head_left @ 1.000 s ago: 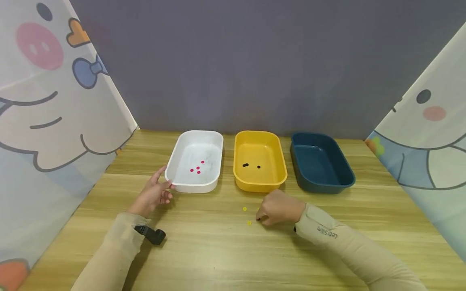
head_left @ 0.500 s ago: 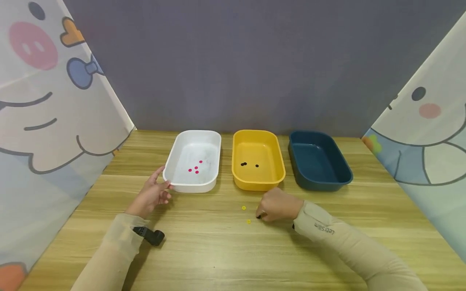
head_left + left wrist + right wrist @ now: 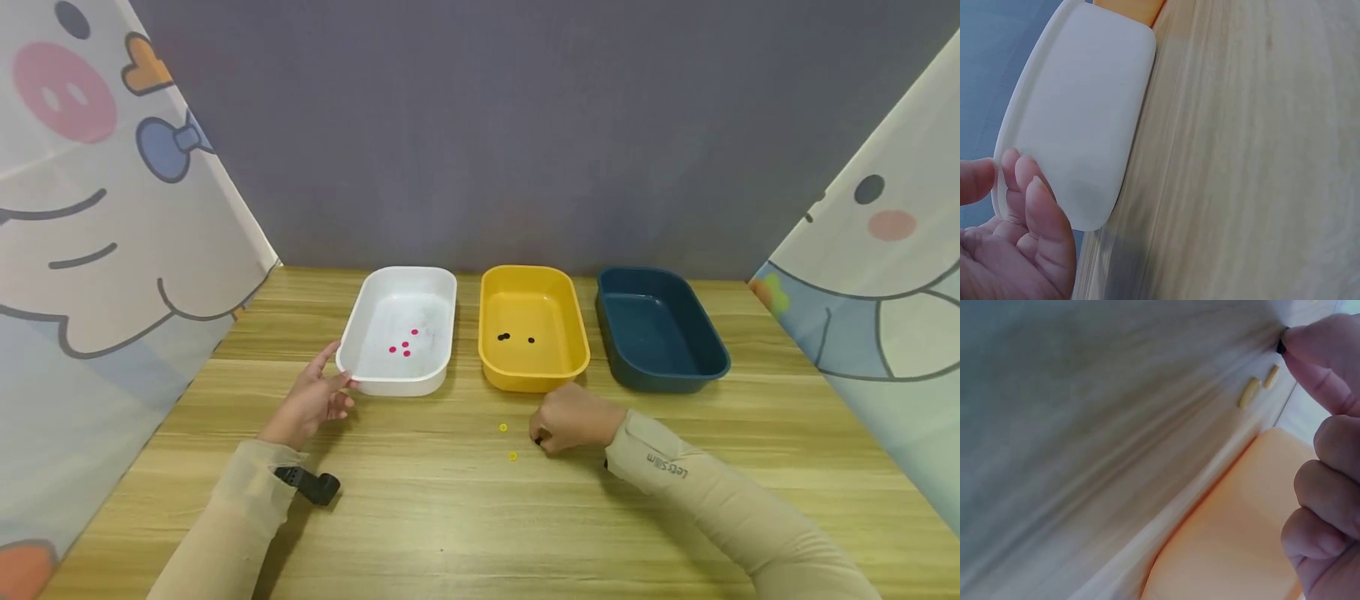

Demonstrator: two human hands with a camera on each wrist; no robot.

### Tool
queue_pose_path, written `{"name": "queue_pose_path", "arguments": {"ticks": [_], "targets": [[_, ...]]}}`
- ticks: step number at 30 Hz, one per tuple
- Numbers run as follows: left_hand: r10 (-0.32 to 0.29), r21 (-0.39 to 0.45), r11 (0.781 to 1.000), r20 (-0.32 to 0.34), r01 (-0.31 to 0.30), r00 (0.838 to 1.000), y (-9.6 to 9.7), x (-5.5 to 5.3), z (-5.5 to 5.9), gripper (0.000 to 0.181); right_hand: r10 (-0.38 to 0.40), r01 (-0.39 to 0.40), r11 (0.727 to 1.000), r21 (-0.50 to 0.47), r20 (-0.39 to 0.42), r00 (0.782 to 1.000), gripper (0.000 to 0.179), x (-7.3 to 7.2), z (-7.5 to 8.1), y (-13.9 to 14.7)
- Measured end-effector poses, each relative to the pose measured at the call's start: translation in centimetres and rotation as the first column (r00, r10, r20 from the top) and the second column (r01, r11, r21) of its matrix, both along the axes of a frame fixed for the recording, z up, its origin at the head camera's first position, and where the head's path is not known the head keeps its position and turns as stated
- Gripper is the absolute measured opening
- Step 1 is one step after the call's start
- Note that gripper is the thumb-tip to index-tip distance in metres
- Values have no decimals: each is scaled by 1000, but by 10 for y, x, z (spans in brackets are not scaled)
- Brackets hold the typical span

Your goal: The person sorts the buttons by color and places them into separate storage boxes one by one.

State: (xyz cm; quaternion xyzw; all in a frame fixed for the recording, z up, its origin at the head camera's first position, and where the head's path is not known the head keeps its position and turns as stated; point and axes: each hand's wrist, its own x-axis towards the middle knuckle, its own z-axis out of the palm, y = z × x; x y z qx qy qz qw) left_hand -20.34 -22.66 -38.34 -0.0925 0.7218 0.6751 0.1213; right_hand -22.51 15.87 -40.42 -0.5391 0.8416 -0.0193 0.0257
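My left hand holds the near left corner of the white tray; in the left wrist view, thumb and fingers lie on either side of its rim. Several pink buttons lie inside that tray. My right hand, just in front of the yellow tray, pinches a black button between thumb and forefinger, other fingers curled. Two yellow buttons lie on the table left of it; more yellow pieces show in the right wrist view, partly hidden from the head by the hand. Black buttons sit inside the yellow tray.
A dark blue tray stands right of the yellow one, the three in a row on the wooden table. Behind them rises a grey wall. Cartoon-printed panels flank the table on both sides.
My right hand, pinching the black button, has shifted slightly away from the yellow buttons toward the trays. The left hand stays at the white tray's corner. The head view has shifted slightly.
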Motion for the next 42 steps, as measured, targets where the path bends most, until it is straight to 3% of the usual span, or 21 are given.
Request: {"name": "queue_pose_path", "arguments": {"ticks": [11,27,42], "targets": [[0,-6,1000,9,0,1000,1,0,1,67,14,-14,1000,-9,-49,999,27,-1,-2,0],[-1,19,1000,9,1,1000,2,1,-1,66,16,-20,999,-48,-86,996,29,0,1,2],[-6,49,999,23,5,1000,3,1,0,68,10,-22,994,-109,-111,994,23,-3,23,4]]}}
